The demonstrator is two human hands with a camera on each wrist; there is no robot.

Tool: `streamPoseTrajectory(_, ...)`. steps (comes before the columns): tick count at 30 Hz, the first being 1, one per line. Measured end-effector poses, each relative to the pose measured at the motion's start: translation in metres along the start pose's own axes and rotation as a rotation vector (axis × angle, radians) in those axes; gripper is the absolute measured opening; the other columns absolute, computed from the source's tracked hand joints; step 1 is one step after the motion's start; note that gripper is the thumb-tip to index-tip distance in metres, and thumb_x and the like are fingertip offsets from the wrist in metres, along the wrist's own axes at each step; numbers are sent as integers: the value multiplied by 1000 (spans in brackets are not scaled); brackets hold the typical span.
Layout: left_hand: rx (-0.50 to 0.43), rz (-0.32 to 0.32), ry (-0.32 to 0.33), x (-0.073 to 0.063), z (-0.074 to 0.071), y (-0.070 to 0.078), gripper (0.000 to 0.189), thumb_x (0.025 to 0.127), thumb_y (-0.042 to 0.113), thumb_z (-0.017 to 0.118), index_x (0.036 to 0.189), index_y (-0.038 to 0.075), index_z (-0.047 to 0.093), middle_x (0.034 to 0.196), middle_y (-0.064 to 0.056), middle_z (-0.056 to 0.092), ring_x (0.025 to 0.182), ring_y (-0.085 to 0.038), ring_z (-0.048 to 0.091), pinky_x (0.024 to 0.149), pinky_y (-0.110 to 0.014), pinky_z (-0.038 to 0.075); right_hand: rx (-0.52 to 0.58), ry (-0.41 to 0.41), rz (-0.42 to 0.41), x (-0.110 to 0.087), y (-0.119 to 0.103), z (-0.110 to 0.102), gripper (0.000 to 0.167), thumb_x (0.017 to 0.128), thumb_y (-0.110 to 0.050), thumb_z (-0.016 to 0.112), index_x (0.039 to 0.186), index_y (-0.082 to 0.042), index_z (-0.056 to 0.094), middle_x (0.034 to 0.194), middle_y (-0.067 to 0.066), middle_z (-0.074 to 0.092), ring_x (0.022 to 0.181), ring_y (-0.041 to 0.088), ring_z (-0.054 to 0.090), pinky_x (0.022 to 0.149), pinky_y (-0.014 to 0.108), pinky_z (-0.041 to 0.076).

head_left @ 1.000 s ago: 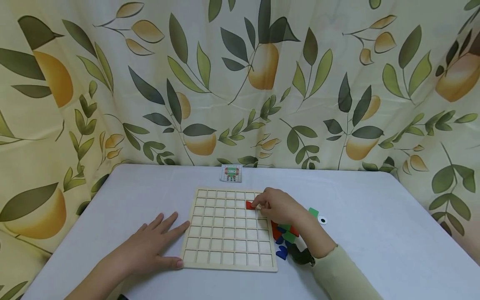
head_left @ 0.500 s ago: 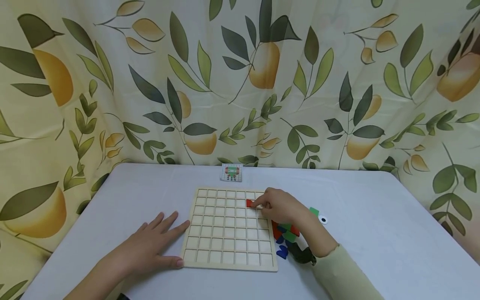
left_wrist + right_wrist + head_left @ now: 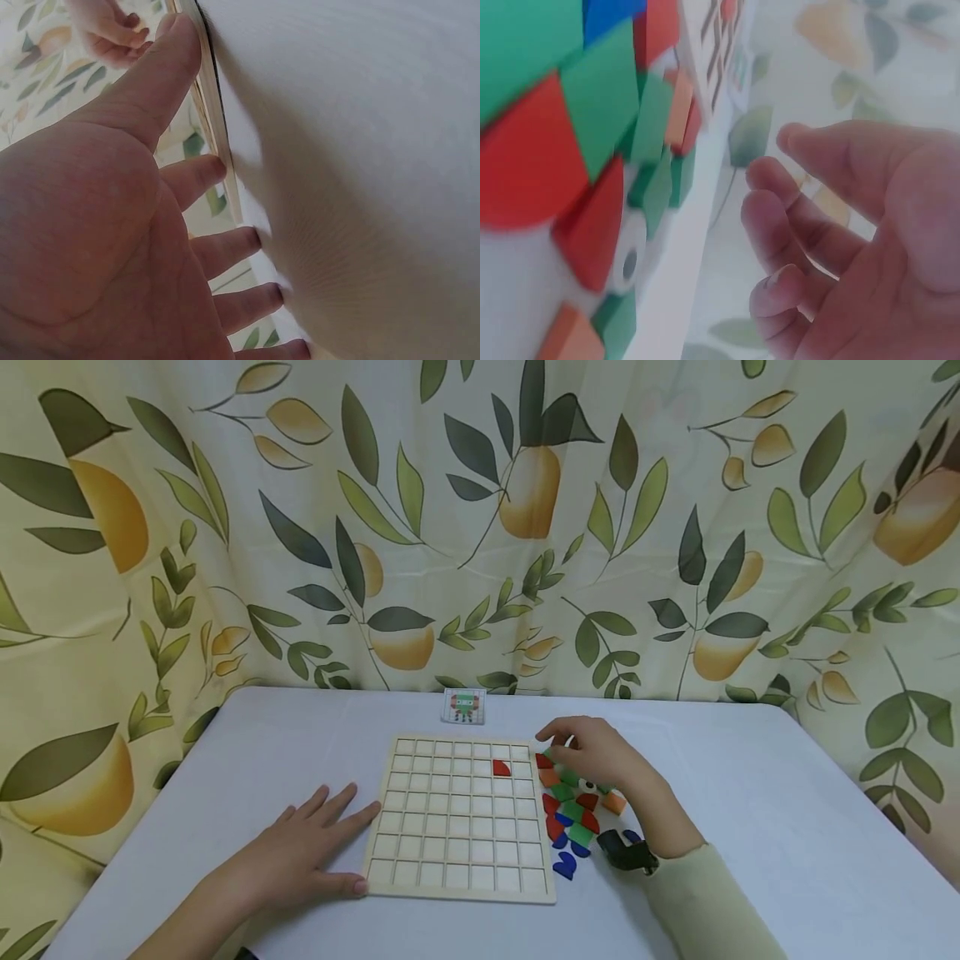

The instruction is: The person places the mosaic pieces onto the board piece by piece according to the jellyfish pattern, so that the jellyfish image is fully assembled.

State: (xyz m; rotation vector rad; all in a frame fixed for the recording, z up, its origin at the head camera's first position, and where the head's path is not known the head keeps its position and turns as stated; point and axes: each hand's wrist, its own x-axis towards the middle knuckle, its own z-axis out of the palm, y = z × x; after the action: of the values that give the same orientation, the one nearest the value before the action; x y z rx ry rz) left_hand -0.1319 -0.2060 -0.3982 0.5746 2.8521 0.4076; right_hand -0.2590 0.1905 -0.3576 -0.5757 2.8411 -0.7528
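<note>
A wooden grid board (image 3: 457, 828) lies flat on the table, and a red quarter-circle tile (image 3: 501, 768) sits in one of its squares near the far right corner. My left hand (image 3: 300, 852) is spread beside the board, thumb and index fingertip at its left edge. In the left wrist view that thumb (image 3: 176, 56) rests along the board's edge. Just right of the board, my right hand (image 3: 600, 752) hovers over the far end of a heap of coloured tiles (image 3: 572, 812). The right wrist view shows its fingers (image 3: 765, 225) loosely bent, with nothing between them.
Red, green, blue and orange pieces are scattered along the board's right side, among them a white eye disc (image 3: 628, 251). A small printed card (image 3: 463, 706) lies behind the board. A leaf-patterned curtain (image 3: 480, 527) hangs at the table's far edge.
My right hand has left the red tile, now lying in its square, and moved right, off the board to the heap of tiles. The left hand has stayed put.
</note>
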Motion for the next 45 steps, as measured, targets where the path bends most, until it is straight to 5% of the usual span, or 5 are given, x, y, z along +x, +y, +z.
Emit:
streamPoseTrajectory(14,-20,-3,-10,-2,-1,2,95,75,80,59,155,32,38,163,-15,27,147,-51,21,104,-78,23,-14,-50,68,3,27,-1,33,96,-14,62,127,-10,68,102,6,67,90,22,58,75,33,52)
streamPoseTrajectory(23,-6,-1,-6,-3,-2,2,96,76,81,57,155,32,36,163,-15,26,147,-50,21,104,-78,24,-51,-117,119,5,23,8,37,95,-15,65,132,-17,67,108,8,59,94,23,54,74,33,52)
streamPoseTrajectory(37,-1,-20,-15,1,0,2,96,75,81,59,155,33,36,164,-13,25,148,-49,19,106,-77,22,-101,-100,184,5,18,11,32,91,-18,73,122,-17,71,116,12,62,107,28,56,90,49,53)
streamPoseTrajectory(45,-1,-12,-15,0,0,2,96,75,80,59,155,33,36,164,-14,25,148,-50,20,104,-78,23,-99,-80,198,8,19,11,23,88,-15,76,110,-16,72,106,9,65,99,25,57,86,45,55)
